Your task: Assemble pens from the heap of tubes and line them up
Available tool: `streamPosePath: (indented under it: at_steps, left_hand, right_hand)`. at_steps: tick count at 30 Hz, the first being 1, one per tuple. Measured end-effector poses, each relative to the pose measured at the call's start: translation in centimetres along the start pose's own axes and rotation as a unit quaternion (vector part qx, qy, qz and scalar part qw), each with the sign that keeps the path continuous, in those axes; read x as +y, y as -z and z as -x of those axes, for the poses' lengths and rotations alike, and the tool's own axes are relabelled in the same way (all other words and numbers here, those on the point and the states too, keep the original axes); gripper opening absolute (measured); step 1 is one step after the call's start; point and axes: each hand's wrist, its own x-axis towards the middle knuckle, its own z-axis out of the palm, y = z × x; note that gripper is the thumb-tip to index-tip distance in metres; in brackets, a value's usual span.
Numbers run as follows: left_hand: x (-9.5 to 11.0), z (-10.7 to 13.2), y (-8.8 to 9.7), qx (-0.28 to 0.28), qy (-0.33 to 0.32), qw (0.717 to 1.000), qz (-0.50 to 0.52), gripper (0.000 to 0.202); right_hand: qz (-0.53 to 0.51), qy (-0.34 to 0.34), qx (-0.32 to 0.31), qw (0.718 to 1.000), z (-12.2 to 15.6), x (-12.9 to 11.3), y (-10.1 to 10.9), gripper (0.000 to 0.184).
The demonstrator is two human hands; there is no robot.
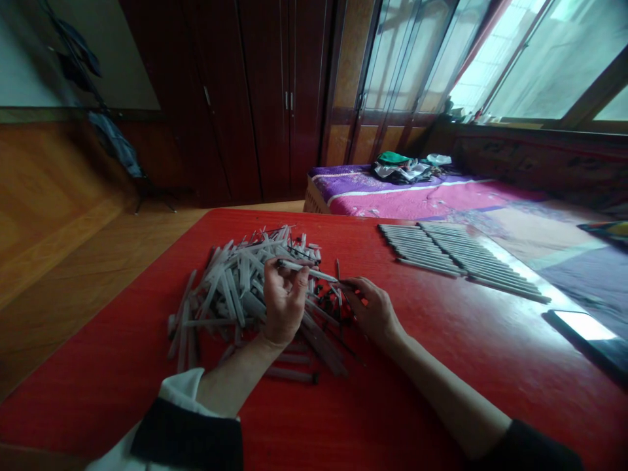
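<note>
My left hand grips a slim whitish pen barrel between thumb and fingers, palm turned up, above the red table. At the barrel's right end, the fingertips of my right hand are pinched together; whatever small part they hold is too small to make out. Under and behind my left hand spreads a loose pile of pale, translucent pen parts, tubes and caps mixed. Thin dark pieces lie at its right side, partly hidden by my hands.
Two neat rows of grey-white pens, a left row and a right row, lie on the table's far right. A phone with a bright screen rests by the right edge. Behind stands a bed with folded cloth.
</note>
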Motion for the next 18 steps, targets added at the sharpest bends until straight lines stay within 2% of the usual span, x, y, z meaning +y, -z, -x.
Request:
streamPosePath:
  at_steps: [7, 11, 18]
  left_hand:
    - [-0.68, -0.19, 0.03, 0.043, 0.022, 0.999, 0.011, 0.023]
    - [-0.72, -0.33, 0.02, 0.043, 0.042, 0.998, 0.022, 0.024]
    - [-0.47, -0.31, -0.08, 0.028, 0.049, 0.998, -0.001, 0.023]
  right_hand:
    - [-0.023, -0.034, 0.006, 0.999, 0.30, -0.03, -0.22, 0.017]
    - [-0.053, -0.076, 0.014, 0.996, 0.03, -0.17, 0.09, 0.018]
    - [-0.087, -0.075, 0.000, 0.993, 0.22, -0.31, 0.03, 0.020]
